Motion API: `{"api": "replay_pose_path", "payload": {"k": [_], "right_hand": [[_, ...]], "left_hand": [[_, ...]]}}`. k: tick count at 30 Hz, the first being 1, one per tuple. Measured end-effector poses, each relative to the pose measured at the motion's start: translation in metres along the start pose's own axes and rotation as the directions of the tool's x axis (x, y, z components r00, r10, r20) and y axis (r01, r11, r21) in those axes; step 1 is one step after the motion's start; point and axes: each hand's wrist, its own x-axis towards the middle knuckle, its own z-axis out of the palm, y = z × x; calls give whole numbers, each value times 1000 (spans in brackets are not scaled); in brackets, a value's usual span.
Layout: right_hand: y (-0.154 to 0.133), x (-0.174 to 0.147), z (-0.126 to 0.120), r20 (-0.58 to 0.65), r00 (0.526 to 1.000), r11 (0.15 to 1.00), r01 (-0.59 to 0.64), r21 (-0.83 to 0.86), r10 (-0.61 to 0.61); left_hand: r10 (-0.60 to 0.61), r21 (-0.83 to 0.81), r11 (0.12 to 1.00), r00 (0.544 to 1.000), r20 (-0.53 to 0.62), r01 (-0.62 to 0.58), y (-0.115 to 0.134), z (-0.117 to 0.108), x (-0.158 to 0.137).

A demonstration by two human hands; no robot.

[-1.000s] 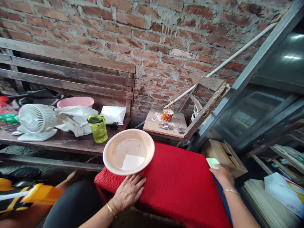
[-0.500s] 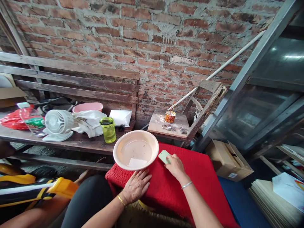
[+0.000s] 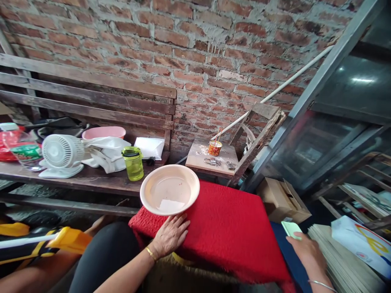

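My left hand [image 3: 171, 236] lies flat on a red cloth [image 3: 232, 228] that covers a low table, fingers stretched out. Its fingertips are at the near rim of a cream basin [image 3: 145, 199], which holds water and a white piece [image 3: 171, 205] near its front. Off the right edge of the cloth, my right hand [image 3: 307, 254] grips a flat pale green piece [image 3: 291, 230] with rounded corners. Its kind I cannot tell, and its underside is hidden. Beneath that hand are a dark blue surface [image 3: 282, 244] and a stack of pale sheets [image 3: 339, 252].
On the wooden bench [image 3: 91, 179] stand a white fan [image 3: 58, 152], a green bottle [image 3: 133, 165] and a pink tub [image 3: 105, 132]. A small table [image 3: 195, 162] bears padlocks. A cardboard box [image 3: 277, 201] sits at right; another person's arm [image 3: 36, 268] shows at left.
My right hand has moved right with the pale green piece, from the cloth beside the basin to beyond the cloth's edge. My left hand stays put while the view has turned slightly right.
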Motion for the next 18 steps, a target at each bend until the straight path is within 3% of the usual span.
{"api": "replay_pose_path", "payload": {"k": [2,4,5,8,10,12,15,17,18], "right_hand": [[-9,-7,13,14,1000,999,9,39,-9],[-46,-26,36,82,976,973,189,131,-201],[-72,-40,47,114,937,932,306,192,-331],[-158,-90,76,207,752,773,560,298,-626],[-204,-120,87,268,639,693,663,285,-721],[-230,-135,92,315,581,657,711,252,-750],[-223,-127,90,336,596,676,704,219,-730],[-187,-105,82,331,661,733,656,181,-673],[-162,-91,76,323,717,781,607,146,-618]], "left_hand": [[-5,-1,1000,1000,6,5,1,-2,1],[-26,-1,1000,1000,7,26,2,-3,1],[-35,3,999,999,8,35,3,-3,1],[-25,25,999,1000,6,25,3,-3,0],[-10,29,1000,1000,0,10,1,-3,0],[-4,28,1000,1000,0,4,0,-3,0],[-1,14,1000,1000,20,1,-1,-4,0],[-10,1,1000,999,32,10,-1,-3,1],[-11,-5,1000,999,37,12,-1,-2,0]]}}
